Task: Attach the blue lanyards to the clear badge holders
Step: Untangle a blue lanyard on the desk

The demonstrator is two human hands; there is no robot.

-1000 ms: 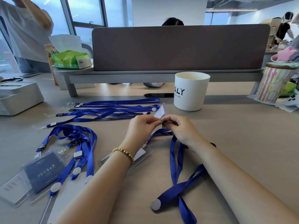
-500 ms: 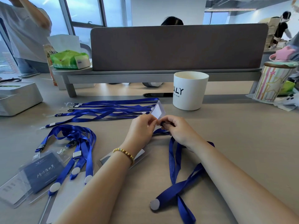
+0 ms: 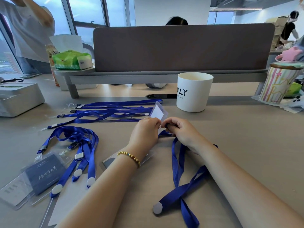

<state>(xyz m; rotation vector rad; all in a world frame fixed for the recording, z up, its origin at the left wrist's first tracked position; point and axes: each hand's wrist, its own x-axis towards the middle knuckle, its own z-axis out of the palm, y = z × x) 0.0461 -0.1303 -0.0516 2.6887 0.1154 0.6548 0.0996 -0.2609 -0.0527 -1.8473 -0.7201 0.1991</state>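
My left hand (image 3: 145,131) pinches the lower edge of a clear badge holder (image 3: 158,111) with a white card inside, held upright above the table. Touching it from the right, my right hand (image 3: 180,130) pinches the dark clip end of a blue lanyard (image 3: 178,163). That lanyard's strap trails back under my right forearm and crosses over itself near a white round tab (image 3: 157,208). Another clear holder (image 3: 109,161) lies flat under my left wrist. Several loose blue lanyards (image 3: 108,111) lie stretched out to the left.
A white cup (image 3: 193,92) stands just behind my hands. A bundle of lanyards (image 3: 82,145) with filled badge holders (image 3: 44,173) lies at the left. A grey box (image 3: 18,98) sits at far left, a striped tin (image 3: 278,85) at right, a desk divider (image 3: 182,46) behind.
The badge holder has tilted more upright and shifted slightly left while both hands stay pinched together at its lower edge. The lanyard strap has barely moved.
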